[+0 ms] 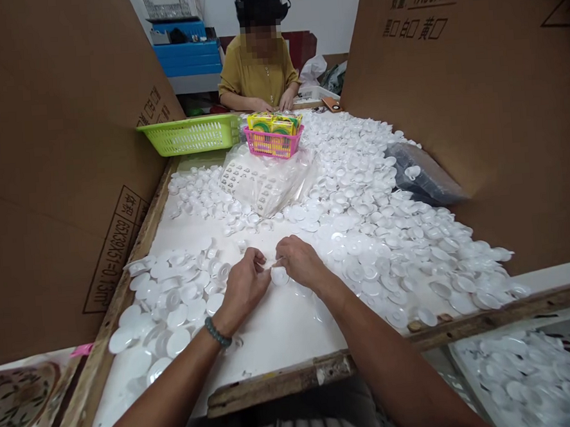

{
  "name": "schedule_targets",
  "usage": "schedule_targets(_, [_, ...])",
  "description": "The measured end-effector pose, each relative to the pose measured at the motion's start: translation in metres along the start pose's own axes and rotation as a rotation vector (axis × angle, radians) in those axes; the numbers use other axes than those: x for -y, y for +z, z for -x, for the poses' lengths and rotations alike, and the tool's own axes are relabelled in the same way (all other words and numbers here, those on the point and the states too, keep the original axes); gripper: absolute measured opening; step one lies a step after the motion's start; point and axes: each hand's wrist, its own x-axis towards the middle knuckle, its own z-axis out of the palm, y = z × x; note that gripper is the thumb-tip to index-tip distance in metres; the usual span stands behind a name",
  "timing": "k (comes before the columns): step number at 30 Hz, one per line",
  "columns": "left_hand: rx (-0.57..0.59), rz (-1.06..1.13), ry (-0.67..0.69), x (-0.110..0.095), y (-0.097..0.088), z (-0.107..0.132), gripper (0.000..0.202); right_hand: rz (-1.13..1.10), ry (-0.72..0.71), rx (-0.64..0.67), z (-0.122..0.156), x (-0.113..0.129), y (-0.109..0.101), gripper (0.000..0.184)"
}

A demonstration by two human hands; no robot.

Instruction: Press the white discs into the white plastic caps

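My left hand (pixel 245 281) and my right hand (pixel 298 260) meet over the white table top (pixel 273 330), fingers curled together around a small white plastic suction cup (pixel 279 276). Both hands pinch at it. A beaded bracelet (pixel 217 332) circles my left wrist. A small heap of white cups (pixel 169 298) lies left of my left hand. A far bigger heap of white cups (pixel 387 226) spreads right of my right hand.
Cardboard walls stand at left (pixel 54 163) and right (pixel 475 99). A clear plastic bag (pixel 263 179), a pink basket (pixel 273 142) of yellow packs and a green basket (pixel 191 134) sit farther back. A person in a mustard shirt (pixel 258 73) works opposite. A crate of cups (pixel 526 366) is lower right.
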Motion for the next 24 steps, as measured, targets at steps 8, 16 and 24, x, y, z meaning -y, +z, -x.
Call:
schedule_targets(8, [0.170,-0.155,0.315,-0.002,0.005,0.000,0.015,-0.103,0.053,-0.142,0.002,0.000,0.000,0.017])
schedule_targets(16, [0.025,-0.209,0.156,0.017,0.002,-0.013,0.016,-0.108,0.010,-0.124,0.001,0.002,-0.004,0.022])
schedule_targets(24, [-0.072,-0.034,0.130,0.023,0.008,-0.009,0.036,-0.040,-0.109,-0.090,0.000,0.007,0.008,0.025])
